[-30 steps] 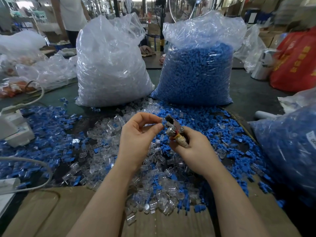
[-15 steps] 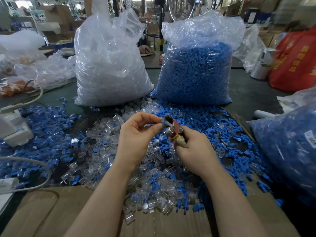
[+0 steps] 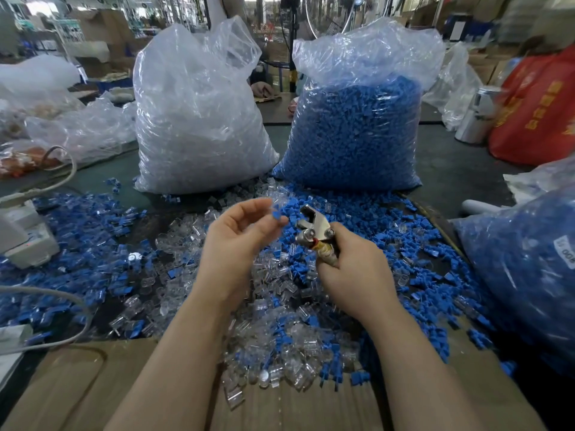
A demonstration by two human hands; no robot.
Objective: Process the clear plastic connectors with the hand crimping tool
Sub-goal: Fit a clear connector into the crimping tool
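Two big bags stand at the back of the worktop [image 3: 460,169]: one of clear connectors [image 3: 199,119], one of blue pieces [image 3: 354,132]. A loose heap of clear connectors [image 3: 280,337] lies under two hands. Right hand [image 3: 354,269], its grip wrapped around one crimping tool [image 3: 314,228]. Left hand [image 3: 236,244], its grip pinching one small blue-and-clear piece [image 3: 275,213].

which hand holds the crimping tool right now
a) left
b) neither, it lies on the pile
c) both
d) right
d: the right hand grips the crimping tool by its handle, with the metal head pointing up, while the left hand is apart from it, fingers loosely curled near a small blue piece.
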